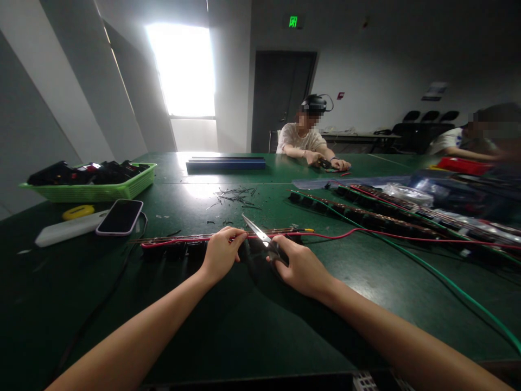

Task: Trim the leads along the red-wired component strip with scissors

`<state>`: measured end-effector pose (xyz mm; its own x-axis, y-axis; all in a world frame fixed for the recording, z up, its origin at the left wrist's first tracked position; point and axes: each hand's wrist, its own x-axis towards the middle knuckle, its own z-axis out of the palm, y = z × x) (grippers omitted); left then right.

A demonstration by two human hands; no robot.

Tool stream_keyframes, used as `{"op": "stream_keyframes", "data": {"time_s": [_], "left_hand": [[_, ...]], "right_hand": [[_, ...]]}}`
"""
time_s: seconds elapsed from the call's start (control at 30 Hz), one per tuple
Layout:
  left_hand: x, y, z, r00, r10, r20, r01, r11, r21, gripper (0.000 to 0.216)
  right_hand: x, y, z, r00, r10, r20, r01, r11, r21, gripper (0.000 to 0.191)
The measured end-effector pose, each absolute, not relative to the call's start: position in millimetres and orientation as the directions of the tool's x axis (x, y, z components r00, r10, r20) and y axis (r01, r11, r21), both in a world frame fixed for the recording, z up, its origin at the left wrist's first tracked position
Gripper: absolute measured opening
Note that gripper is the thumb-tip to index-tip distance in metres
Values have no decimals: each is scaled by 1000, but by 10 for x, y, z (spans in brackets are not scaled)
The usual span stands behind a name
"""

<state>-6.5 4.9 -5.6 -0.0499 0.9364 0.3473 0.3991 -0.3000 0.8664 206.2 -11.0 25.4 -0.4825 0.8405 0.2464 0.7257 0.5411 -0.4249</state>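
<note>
My right hand (303, 266) is closed round the handles of a pair of scissors (260, 234). Their metal blades point up and to the left, slightly apart, over a long assembly of black parts (175, 251). Along that assembly runs a red wire (163, 243), which continues off to the right across the table. My left hand (223, 250) pinches at the middle of the assembly, beside the wire and left of the blades. Whatever lies between its fingertips is too small to make out.
Thin black offcuts (234, 196) lie beyond the assembly. On the left are a phone (120, 217), a yellow tape measure (78, 212) and a green basket (122, 190) of black parts. More wired strips (366, 217) and a green wire (439, 276) occupy the right. Two people sit across the table.
</note>
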Motion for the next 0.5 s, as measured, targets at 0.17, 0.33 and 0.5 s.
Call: {"op": "stream_keyframes", "data": {"time_s": [0.17,0.33,0.5], "left_hand": [[-66,51,-57,-52,936,348,408,-298,863,25],[-57,33,-41,-50,939,342,401,-294,867,25],[-56,32,-33,-42,937,347,418,-299,858,25]], "right_hand": [[2074,-99,262,-477,843,249,748,538,-388,31],[2059,-144,286,-465,849,251,803,524,-283,39],[2044,-167,295,-475,847,238,817,525,-240,42]]}}
